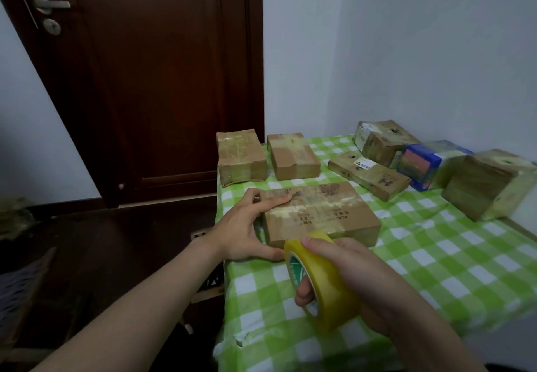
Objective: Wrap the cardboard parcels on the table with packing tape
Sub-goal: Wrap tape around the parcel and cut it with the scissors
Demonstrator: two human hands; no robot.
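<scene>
A flat cardboard parcel (322, 211) with printed text and shiny tape across its top lies near the table's left edge. My left hand (247, 226) holds its left end, fingers over the top and thumb along the near side. My right hand (345, 278) grips a yellow roll of packing tape (322, 281) just in front of the parcel's near side, thumb on the roll's rim and a finger through the core. Whether a strip runs from the roll to the parcel is not visible.
On the green checked tablecloth (436, 255) lie two taped parcels (242, 158) (292, 155) at the far left, a thin one (369, 174), a tilted one (383, 142), a blue-and-white box (427, 163) and a large parcel (491, 184) on the right. A dark wooden door (145, 80) stands left.
</scene>
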